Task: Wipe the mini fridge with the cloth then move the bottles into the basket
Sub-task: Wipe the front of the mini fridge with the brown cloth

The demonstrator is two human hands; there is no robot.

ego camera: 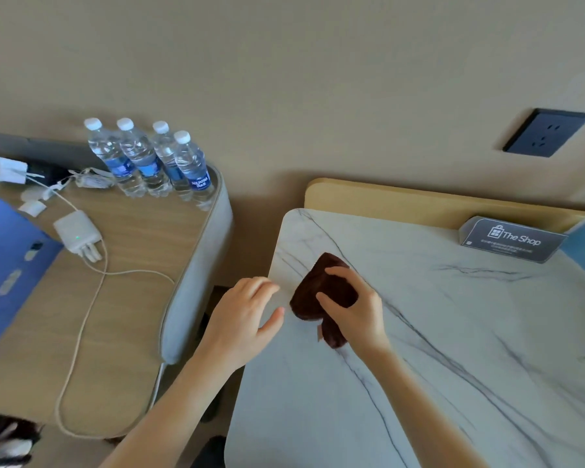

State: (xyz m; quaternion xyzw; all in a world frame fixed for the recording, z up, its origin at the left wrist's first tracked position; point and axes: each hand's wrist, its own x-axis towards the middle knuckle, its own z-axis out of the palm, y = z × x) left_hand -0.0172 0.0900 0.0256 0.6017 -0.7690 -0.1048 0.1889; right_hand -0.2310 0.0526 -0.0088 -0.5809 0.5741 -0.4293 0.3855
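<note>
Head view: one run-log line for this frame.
right hand: grips brown cloth on marble-look top | left hand: open, at top's left edge | four water bottles: on wooden side table | basket: not in view

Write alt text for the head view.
A right hand grips a brown cloth on a white marbled top, the left hand open at its edge. Four water bottles stand on a wooden side table to the left.
</note>
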